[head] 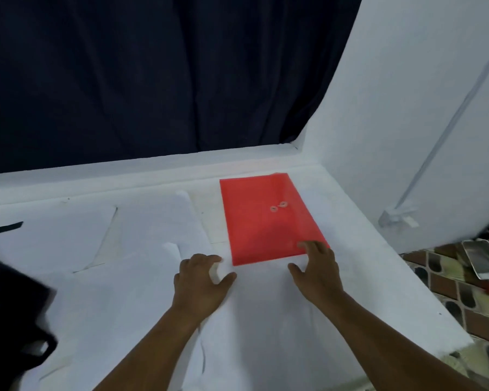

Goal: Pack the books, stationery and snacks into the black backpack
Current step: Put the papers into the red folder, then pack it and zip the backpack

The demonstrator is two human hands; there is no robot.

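Observation:
A red plastic document envelope (268, 218) with a string-and-button clasp lies flat on the white table (141, 292), towards the back right. My right hand (318, 270) rests on its near right corner, fingertips touching the red surface, fingers spread. My left hand (201, 283) hovers just left of the envelope's near left corner, fingers curled and apart, holding nothing. The black backpack (10, 314) is partly in view at the left edge, blurred; its opening is hidden.
A dark curtain (153, 74) hangs behind the table. A white panel (407, 108) stands along the right side. Beyond the table's right edge lies patterned floor (463, 292) with a shiny tray (483, 259). A black strap (3, 228) lies at far left.

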